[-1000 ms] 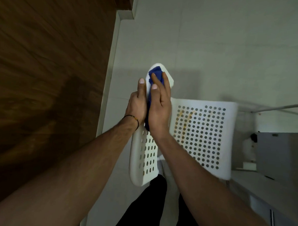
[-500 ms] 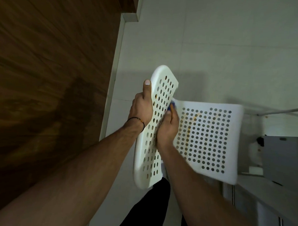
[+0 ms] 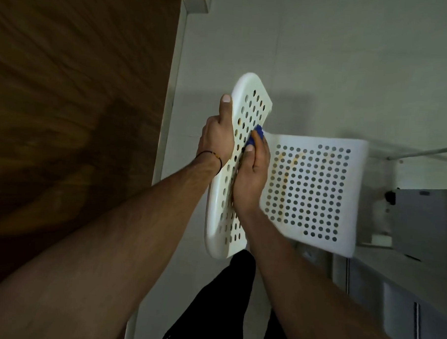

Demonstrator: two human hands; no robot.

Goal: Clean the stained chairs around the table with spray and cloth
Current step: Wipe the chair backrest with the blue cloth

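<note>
The white perforated chair stands on the pale floor. The left hand grips the edge of the chair's backrest, with the thumb along the rim. The right hand holds the blue cloth pressed against the backrest face. Orange stains streak the chair's seat.

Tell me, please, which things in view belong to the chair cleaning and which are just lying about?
In the job:
chair backrest, gripped by the left hand
blue cloth, held against it by the right hand
chair seat, with orange stains

Just there:
grey unit on the right
wooden panel on the left
</note>
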